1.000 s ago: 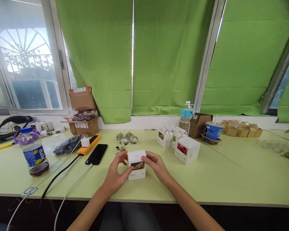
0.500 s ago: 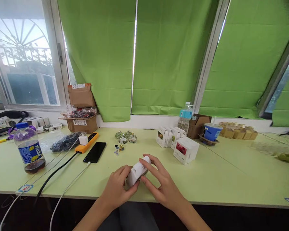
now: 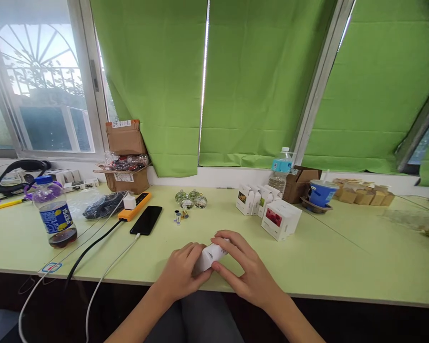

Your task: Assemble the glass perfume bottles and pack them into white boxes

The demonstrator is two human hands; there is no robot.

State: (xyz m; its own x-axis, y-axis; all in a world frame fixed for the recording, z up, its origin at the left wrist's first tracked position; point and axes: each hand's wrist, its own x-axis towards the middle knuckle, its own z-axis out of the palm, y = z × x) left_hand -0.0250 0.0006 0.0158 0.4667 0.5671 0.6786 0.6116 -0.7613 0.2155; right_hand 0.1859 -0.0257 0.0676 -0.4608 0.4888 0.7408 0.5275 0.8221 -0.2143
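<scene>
Now my left hand (image 3: 185, 270) clasps the tilted white box (image 3: 205, 260), my right hand (image 3: 248, 271) pinches its end: seemingly working that end, next probably wanting gentle pressure.

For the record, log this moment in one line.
left grip: holding white carton; right grip: holding same carton; black smartphone: lying on table

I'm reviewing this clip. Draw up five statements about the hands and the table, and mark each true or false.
1. The left hand and right hand both touch a white box. True.
2. The phone lies left of the glass pieces. True.
3. The right hand touches the phone. False: it touches the white box.
4. The blue cup is right of the water bottle. True.
5. The water bottle lies flat. False: it stands upright.
</scene>
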